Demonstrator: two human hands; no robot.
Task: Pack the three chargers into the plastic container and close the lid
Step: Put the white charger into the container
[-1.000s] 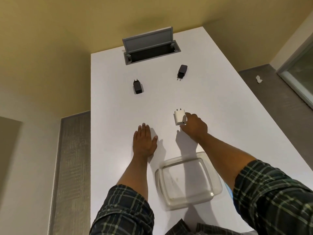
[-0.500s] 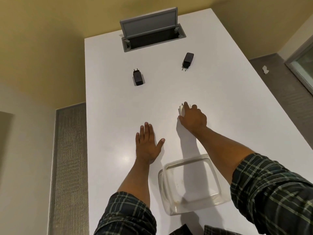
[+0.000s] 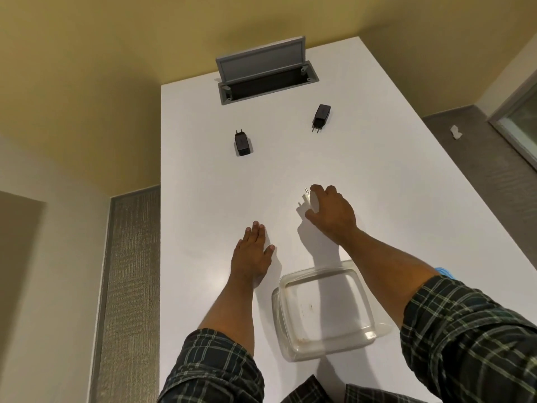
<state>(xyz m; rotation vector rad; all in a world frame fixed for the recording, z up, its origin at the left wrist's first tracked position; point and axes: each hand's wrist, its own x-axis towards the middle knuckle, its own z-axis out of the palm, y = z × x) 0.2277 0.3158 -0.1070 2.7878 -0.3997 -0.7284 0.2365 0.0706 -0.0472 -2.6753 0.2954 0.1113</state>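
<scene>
My right hand (image 3: 331,212) grasps the white charger (image 3: 313,201) just above the table (image 3: 406,199); my left hand (image 3: 252,254) lies flat and released. The plastic container (image 3: 325,308) near me is open and empty. Two black chargers (image 3: 242,144) (image 3: 321,116) wait far away. I see no lid, so nearly everything is left.

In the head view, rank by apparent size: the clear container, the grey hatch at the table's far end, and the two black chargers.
1. Container, though nearest the camera
2. Hatch
3. Left charger and right charger: alike, no ranking.
</scene>
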